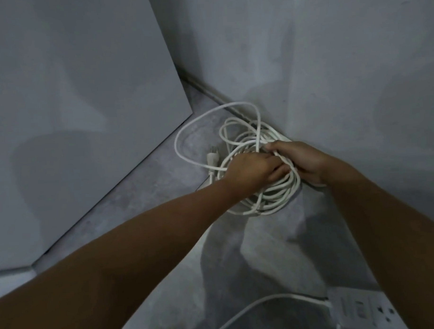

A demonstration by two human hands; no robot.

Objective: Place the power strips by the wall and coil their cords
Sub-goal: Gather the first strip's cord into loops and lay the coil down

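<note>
A white cord (269,199) lies in a loose coil on the grey floor, in the corner where two walls meet. One wide loop (185,131) spreads out to the left, and the cord's plug (212,156) rests on the floor beside the coil. My left hand (250,169) and my right hand (302,161) meet over the coil's middle, both with fingers curled round strands of the cord. A white power strip (366,309) lies at the bottom right, with its own cord (270,300) curving off to the left.
A large grey panel (73,107) leans or stands at the left, its lower edge on the floor. Grey walls (330,62) close off the corner behind the coil. Bare concrete floor (150,191) runs between the panel and the wall.
</note>
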